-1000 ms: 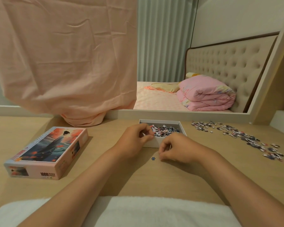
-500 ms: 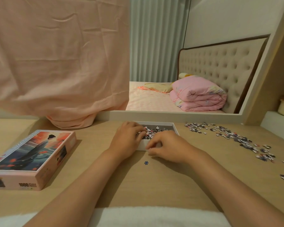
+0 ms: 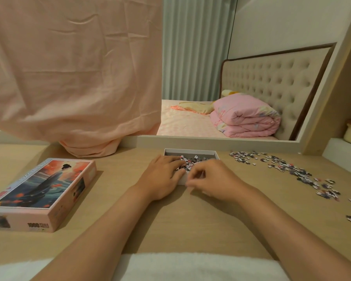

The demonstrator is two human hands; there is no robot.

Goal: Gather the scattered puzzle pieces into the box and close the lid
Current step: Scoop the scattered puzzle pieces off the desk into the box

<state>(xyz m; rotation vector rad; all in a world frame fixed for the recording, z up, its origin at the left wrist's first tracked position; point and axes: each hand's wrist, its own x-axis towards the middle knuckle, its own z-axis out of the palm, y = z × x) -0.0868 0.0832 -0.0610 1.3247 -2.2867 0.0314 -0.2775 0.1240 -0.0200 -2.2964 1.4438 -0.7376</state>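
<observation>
White box (image 3: 190, 151), partly filled, is overlapped by straight fingers of the left hand (image 3: 163, 177); fingers of the right hand (image 3: 213, 179) are curled at its near wall, any grasp indeterminable; scattered pieces (image 3: 292, 171) right of the fingers remain ungathered, and the lid (image 3: 43, 185) left of them unfitted.

Right of the white box (image 3: 190, 152), multicoloured puzzle pieces (image 3: 288, 169) dot the pale wood desk (image 3: 120, 199); left, the pink lid (image 3: 43, 191) shows a robed figure.

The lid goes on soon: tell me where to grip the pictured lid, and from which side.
The lid lies flat, picture up, so only its walls offer hold: probably grip the two long side walls, coming down from above.
</observation>
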